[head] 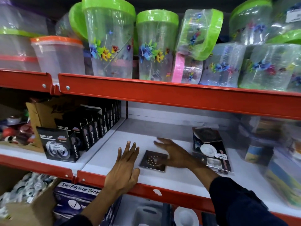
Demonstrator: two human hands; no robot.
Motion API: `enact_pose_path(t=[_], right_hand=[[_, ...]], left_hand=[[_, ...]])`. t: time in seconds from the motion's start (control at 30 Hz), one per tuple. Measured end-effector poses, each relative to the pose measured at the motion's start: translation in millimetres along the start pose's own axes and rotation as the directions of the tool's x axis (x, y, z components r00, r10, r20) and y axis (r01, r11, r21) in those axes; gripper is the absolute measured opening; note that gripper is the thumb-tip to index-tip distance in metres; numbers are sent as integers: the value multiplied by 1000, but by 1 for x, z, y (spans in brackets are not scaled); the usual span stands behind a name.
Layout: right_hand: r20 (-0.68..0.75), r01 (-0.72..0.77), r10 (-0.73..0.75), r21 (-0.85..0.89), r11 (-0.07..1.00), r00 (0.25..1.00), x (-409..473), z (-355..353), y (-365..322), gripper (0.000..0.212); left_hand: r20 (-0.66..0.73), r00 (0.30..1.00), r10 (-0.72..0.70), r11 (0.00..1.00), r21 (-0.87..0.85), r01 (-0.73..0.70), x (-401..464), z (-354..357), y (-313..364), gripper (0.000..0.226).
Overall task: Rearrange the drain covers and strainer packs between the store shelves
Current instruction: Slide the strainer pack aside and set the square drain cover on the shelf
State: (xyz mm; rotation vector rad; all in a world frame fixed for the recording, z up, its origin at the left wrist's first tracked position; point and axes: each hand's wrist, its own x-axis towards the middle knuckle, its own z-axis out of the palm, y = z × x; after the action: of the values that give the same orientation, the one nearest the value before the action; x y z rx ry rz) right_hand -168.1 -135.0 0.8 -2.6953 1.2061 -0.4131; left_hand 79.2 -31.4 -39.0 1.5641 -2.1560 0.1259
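Note:
A dark square drain cover with round holes lies flat on the white middle shelf. My left hand hovers just left of it, palm down, fingers spread and empty. My right hand reaches in from the right with blurred, spread fingers; it is above and beside the cover's right edge and holds nothing. Right of that hand lie strainer packs in clear sleeves, stacked and overlapping, with a dark boxed cover on top at the back.
Black nano tape boxes line the shelf's left side. Blurred wrapped goods crowd the right end. Green-lidded clear jars fill the upper shelf behind a red rail. Below sit a thread box and a cardboard carton.

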Motion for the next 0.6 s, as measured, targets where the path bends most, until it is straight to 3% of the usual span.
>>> enact_pose_path(t=[0.07, 0.13, 0.2, 0.3, 0.4, 0.6], right_hand=[[-282, -94, 71, -70, 993, 957, -6, -14, 18, 74], [-436, -314, 260, -55, 948, 861, -12, -32, 39, 71], [-416, -547, 481, -47, 836, 771, -17, -46, 63, 73], [-366, -710, 623, -184, 680, 692, -29, -56, 96, 77], [-317, -770, 719, -63, 635, 618, -34, -61, 115, 85], [-316, -779, 730, -47, 626, 606, -29, -66, 124, 103]], left_hand=[[-4, 1000, -1, 1000, 4, 1, 1, 2, -1, 80], [-6, 1000, -18, 1000, 22, 18, 0, 3, -2, 80], [-3, 999, -40, 998, 43, 41, -1, 3, -2, 81], [3, 999, -50, 998, 29, 50, 0, 3, 0, 82], [5, 999, -53, 999, 6, 53, 1, 3, 1, 82], [22, 998, -62, 998, 19, 61, 2, 1, 2, 83]])
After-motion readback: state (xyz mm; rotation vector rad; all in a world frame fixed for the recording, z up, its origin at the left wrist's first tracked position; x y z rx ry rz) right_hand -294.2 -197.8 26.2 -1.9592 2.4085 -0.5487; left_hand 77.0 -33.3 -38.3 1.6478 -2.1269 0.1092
